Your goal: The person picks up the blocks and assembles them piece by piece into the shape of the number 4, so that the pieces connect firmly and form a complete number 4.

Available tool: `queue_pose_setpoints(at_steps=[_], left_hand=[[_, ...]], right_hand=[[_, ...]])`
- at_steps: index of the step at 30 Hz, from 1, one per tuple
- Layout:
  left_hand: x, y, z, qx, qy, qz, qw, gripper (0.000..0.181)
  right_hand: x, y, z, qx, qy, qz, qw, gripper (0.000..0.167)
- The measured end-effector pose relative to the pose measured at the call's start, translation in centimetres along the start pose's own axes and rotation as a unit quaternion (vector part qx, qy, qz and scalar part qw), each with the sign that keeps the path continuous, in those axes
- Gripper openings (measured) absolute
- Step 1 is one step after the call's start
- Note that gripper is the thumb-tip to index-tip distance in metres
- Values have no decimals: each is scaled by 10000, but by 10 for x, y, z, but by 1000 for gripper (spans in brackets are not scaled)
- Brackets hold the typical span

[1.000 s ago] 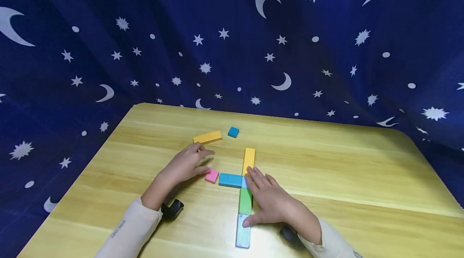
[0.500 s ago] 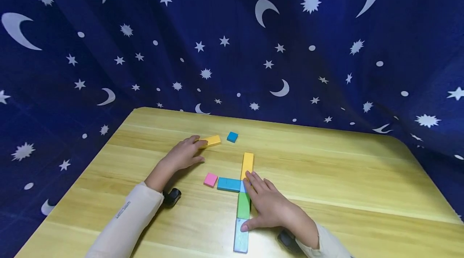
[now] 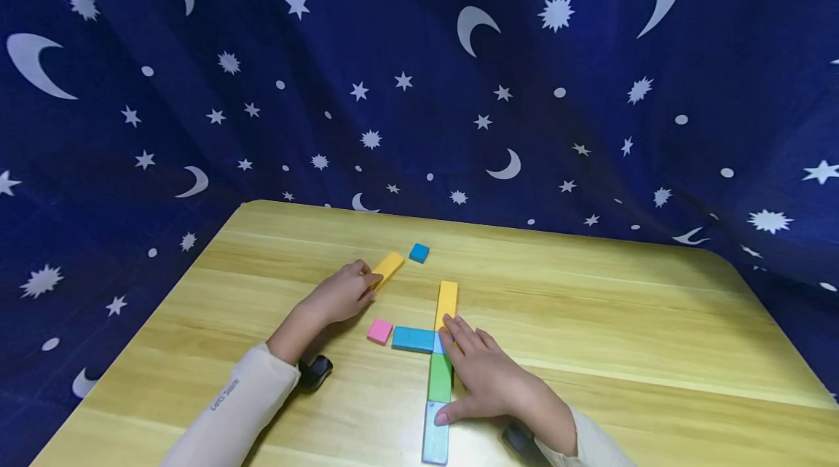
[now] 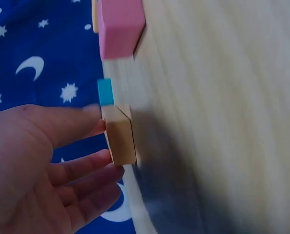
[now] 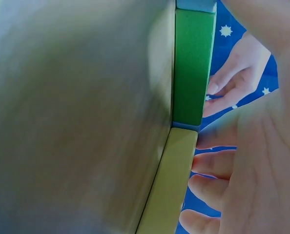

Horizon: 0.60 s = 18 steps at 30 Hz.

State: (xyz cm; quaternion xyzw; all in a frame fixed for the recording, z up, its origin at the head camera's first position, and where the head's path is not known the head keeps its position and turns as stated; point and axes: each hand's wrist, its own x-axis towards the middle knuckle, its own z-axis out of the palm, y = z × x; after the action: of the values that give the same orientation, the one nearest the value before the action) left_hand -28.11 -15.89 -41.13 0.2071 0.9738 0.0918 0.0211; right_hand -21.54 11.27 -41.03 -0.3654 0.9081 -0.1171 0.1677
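Observation:
In the head view, my left hand (image 3: 341, 295) pinches the near end of a loose yellow block (image 3: 391, 266), which lies slanted on the table. The left wrist view shows the thumb and fingers at that block's end (image 4: 121, 141). My right hand (image 3: 494, 377) rests with spread fingers over a column of blocks: yellow (image 3: 448, 301), a small light-blue piece (image 3: 440, 344) partly hidden by the fingers, green (image 3: 440, 378), and pale blue (image 3: 435, 441) under the thumb. A blue block (image 3: 413, 339) juts left from the light-blue piece. Beside its left end, slightly apart, lies a pink square block (image 3: 380, 331).
A small blue square block (image 3: 419, 253) lies beyond the loose yellow one. The wooden table (image 3: 623, 321) ends at a dark-blue curtain (image 3: 419, 73) with moons and stars. Black wrist devices (image 3: 316, 372) sit under both wrists.
My left hand has moved from beside the pink block to the loose yellow block and now grips it. That block has turned to a steeper slant. The right hand stays on the column.

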Motion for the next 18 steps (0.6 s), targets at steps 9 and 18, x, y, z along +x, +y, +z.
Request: queue_pose_setpoints(at_steps=[9,18], left_hand=[[-3,18,2,17,-102,190,9998,37],[-5,24,6,202,-84,365,9991,37]], right_hand=[[0,0,1,-56,45,-12,10000,116],[1,-1,2,-38,47,-29,10000,115]])
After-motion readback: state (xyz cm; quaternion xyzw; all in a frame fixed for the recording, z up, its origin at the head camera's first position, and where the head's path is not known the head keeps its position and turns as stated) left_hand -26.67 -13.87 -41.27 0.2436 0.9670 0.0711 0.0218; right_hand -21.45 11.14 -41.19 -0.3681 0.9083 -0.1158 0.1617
